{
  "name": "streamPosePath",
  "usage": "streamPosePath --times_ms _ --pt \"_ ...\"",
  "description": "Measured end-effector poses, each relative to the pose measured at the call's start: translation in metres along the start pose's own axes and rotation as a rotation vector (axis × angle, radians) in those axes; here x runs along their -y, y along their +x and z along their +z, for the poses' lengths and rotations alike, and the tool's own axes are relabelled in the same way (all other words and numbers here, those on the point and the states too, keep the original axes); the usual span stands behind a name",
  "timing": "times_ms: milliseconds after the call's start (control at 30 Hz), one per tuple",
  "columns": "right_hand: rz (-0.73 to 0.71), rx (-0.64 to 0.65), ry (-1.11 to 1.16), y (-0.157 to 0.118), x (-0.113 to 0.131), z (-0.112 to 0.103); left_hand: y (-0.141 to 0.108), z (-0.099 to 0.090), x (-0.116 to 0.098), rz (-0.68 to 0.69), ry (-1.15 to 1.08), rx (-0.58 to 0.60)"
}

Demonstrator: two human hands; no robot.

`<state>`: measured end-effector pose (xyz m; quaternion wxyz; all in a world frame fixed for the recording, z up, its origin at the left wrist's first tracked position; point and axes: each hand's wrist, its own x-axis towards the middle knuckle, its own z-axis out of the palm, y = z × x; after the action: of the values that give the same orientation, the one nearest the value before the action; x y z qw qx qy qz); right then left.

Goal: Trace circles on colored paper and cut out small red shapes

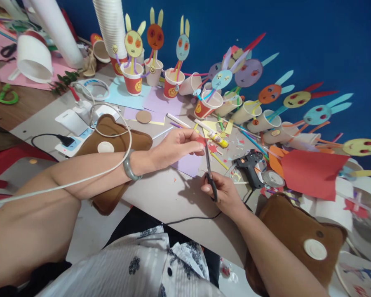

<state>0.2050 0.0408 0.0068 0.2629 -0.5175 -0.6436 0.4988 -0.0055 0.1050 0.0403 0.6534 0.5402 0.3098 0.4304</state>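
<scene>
Head view: left hand (176, 148) pinching small red paper piece (201, 141) between thumb and fingers. Right hand (224, 192) closed round the handles of the scissors (208, 165), blades pointing away from the body, tips right beside left fingertips. Red paper piece is at the blades; cannot tell if they bite into it. 2 hands near each other, left one farther from body, both over grey table (170, 206). Bracelet (128, 167) on left wrist.

Purple paper (188, 163) on table below left fingertips, partly hidden. Just beyond left fingertips: yellow glue tube (219, 140), colored scraps around it. Glue gun (250, 165) right of and beyond right hand; tape roll (273, 179) next to it, red sheet (315, 171) farther right.

Brown padded pieces, 2: 1 under left forearm (132, 138), 1 right of right hand, partly behind that forearm (284, 231). White cable (64, 186) crosses over left forearm. Power strip (68, 146) well left of left hand. Brown disc (143, 116) beyond left wrist.

Beyond left hand: 3 eared paper-cup figures (133, 80); more lined up beyond right hand, toward the right. Tall white cup stack (109, 29) behind, farther left.
</scene>
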Motion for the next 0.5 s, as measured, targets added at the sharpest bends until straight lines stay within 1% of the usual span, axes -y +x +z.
streamPosePath --times_ms 500 --pt "0.012 -0.007 0.013 -0.0009 0.0022 -0.0010 0.0008 -0.0009 0.0006 0.028 0.019 -0.025"
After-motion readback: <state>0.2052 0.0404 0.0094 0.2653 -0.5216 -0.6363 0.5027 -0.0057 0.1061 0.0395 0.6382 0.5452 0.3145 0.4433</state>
